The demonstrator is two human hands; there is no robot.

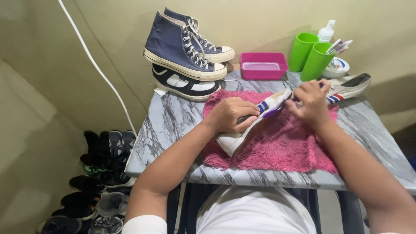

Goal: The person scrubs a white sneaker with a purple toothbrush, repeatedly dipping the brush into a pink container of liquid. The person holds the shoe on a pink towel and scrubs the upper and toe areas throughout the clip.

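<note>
The person is working on a white slip-on shoe (242,136) with blue and red stripes, lying tilted on a pink fluffy towel (281,149) spread over the marble-patterned table (169,121). The left hand (232,115) is clamped over the shoe's upper, pinning it against the towel. The right hand (310,102) is closed around something small at the shoe's toe end; a purple piece is showing just beside the stripes, possibly a brush, though it is too hidden to tell for certain. Judging by this, the scrubbing of the shoe is under way, and any further stroke is calling for the left hand's firm hold while the right works along the canvas.

The matching shoe (349,86) is lying at the towel's far right corner, touching the right hand's zone. Behind it two green cups (310,58), a white pump bottle (326,31) and a pink tray (263,65) are crowding the back edge, with navy high-top sneakers (186,45) stacked on a black-and-white shoe (184,84) at the back left. Open room is lying on the near towel and along the bare left strip of the table, whose edge is dropping to more shoes on the floor (93,182).
</note>
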